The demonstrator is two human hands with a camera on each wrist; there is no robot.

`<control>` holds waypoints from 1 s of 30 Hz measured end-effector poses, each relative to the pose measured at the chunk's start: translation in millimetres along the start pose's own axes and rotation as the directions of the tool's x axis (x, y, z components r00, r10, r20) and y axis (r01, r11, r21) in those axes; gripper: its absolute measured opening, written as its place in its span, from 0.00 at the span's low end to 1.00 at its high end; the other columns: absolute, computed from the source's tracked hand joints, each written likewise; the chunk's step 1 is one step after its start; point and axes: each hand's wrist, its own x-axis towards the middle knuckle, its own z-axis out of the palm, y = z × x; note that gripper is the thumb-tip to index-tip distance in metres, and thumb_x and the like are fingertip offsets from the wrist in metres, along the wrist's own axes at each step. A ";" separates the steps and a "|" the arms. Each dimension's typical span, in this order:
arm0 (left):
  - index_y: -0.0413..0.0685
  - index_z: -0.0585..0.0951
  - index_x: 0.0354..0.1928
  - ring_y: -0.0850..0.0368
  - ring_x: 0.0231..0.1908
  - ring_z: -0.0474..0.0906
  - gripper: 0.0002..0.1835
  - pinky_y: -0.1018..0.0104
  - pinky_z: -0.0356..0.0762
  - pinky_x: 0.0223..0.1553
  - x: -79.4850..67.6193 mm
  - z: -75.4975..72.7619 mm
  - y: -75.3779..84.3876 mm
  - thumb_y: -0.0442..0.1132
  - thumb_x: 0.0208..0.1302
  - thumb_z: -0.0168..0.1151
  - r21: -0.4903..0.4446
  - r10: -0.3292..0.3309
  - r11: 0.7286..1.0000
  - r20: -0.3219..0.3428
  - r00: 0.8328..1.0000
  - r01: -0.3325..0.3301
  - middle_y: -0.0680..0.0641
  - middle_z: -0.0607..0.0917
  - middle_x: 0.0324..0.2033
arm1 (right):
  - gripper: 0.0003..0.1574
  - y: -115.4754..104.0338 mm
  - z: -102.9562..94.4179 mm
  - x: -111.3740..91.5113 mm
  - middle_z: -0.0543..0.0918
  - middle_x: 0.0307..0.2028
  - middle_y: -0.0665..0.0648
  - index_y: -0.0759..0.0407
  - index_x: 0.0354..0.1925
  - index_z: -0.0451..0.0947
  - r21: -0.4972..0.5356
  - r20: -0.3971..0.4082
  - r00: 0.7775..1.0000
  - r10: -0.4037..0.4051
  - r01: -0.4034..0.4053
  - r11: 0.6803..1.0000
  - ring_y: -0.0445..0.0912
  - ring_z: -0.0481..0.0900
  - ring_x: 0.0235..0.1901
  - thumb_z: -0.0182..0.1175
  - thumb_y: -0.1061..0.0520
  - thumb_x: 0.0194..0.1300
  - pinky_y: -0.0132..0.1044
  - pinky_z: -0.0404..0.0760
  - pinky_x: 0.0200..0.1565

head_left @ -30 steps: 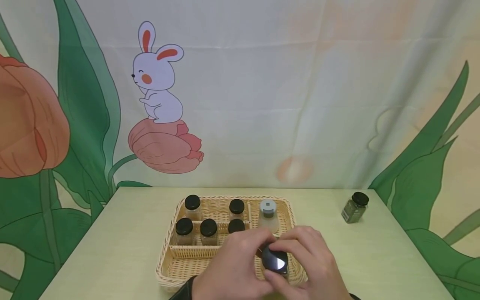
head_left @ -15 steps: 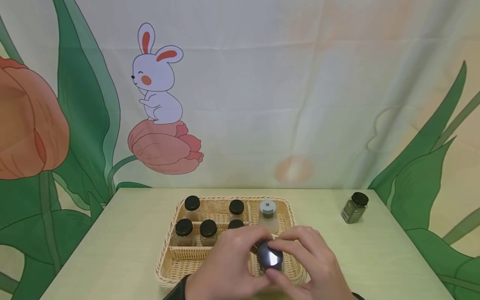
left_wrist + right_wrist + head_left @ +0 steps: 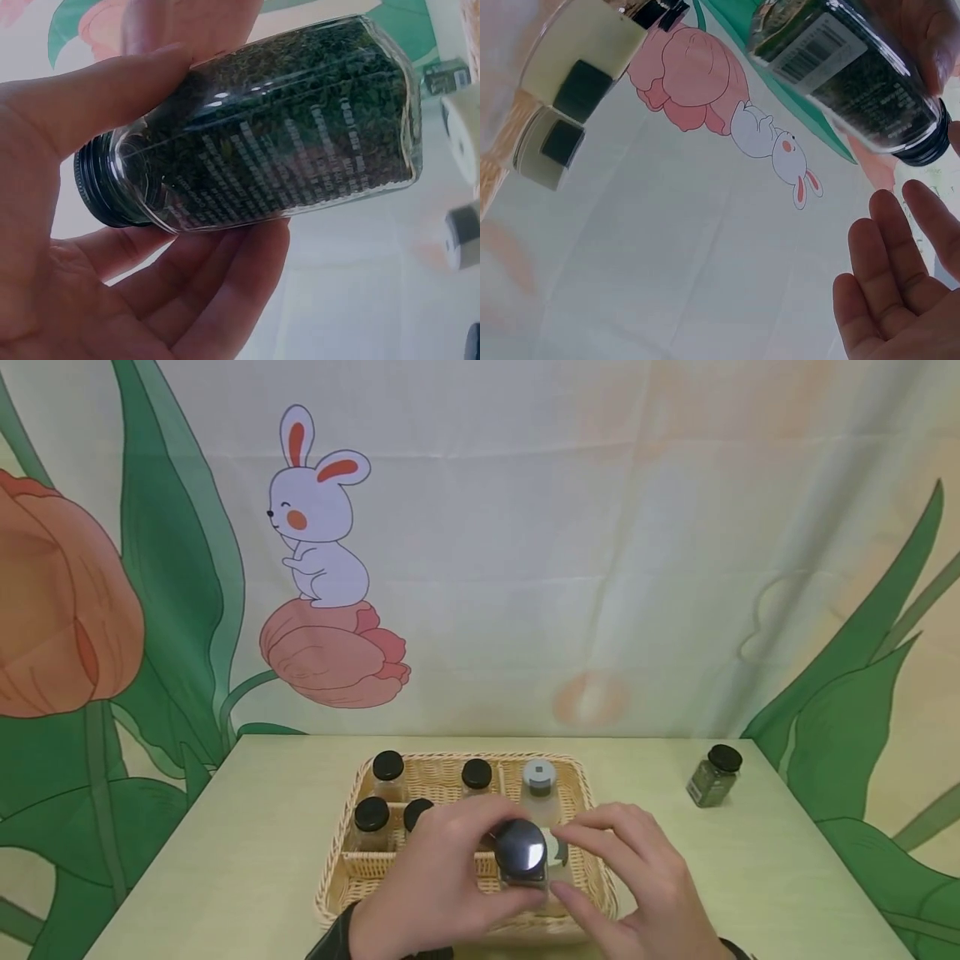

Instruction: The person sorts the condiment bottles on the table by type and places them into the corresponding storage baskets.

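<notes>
My left hand (image 3: 442, 872) grips a glass spice jar (image 3: 285, 124) of dried green herbs between thumb and fingers. The jar's black screw lid (image 3: 521, 850) is on and faces up toward the head camera. White print covers one side of the glass in the left wrist view, and a barcode label (image 3: 817, 52) shows in the right wrist view. To the right of the jar, my right hand (image 3: 641, 881) holds nothing, its thumb and fingers spread apart and a small gap away from the jar.
Beneath the hands sits a wicker basket (image 3: 330, 877) with dividers. Several black-lidded jars (image 3: 372, 827) stand in its left part. A grey-capped bottle (image 3: 539, 793) and a white-capped bottle (image 3: 557, 852) occupy the right compartment. Another herb jar (image 3: 714, 777) stands at the table's back right.
The right hand has let go of the jar's lid and drawn off to the right. The left hand has moved the jar left and a little up in the head view.
</notes>
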 end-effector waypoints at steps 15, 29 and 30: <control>0.64 0.78 0.47 0.70 0.36 0.76 0.24 0.69 0.77 0.38 -4.1 -33.6 -7.5 0.59 0.49 0.74 0.125 -0.109 0.986 -0.024 0.994 0.111 0.68 0.80 0.38 | 0.30 52.1 -15.5 -12.8 0.81 0.44 0.51 0.57 0.50 0.83 -0.148 -0.010 0.989 0.145 -0.145 0.978 0.44 0.76 0.46 0.75 0.63 0.45 0.31 0.71 0.50; 0.72 0.76 0.46 0.70 0.35 0.78 0.23 0.69 0.78 0.36 -16.6 -61.2 -14.4 0.57 0.48 0.75 0.129 -0.205 0.971 0.018 0.979 0.201 0.69 0.80 0.36 | 0.27 109.2 -31.0 -29.0 0.81 0.45 0.50 0.55 0.51 0.83 -0.276 -0.048 0.974 0.220 -0.225 0.934 0.46 0.76 0.47 0.73 0.60 0.49 0.37 0.70 0.50; 0.73 0.76 0.45 0.70 0.34 0.77 0.22 0.69 0.77 0.35 -18.6 -62.8 -15.5 0.58 0.48 0.75 0.144 -0.211 0.968 0.017 0.977 0.206 0.69 0.80 0.35 | 0.26 112.5 -33.1 -30.1 0.81 0.44 0.51 0.56 0.50 0.83 -0.289 -0.050 0.972 0.229 -0.234 0.928 0.46 0.76 0.47 0.73 0.60 0.49 0.38 0.69 0.49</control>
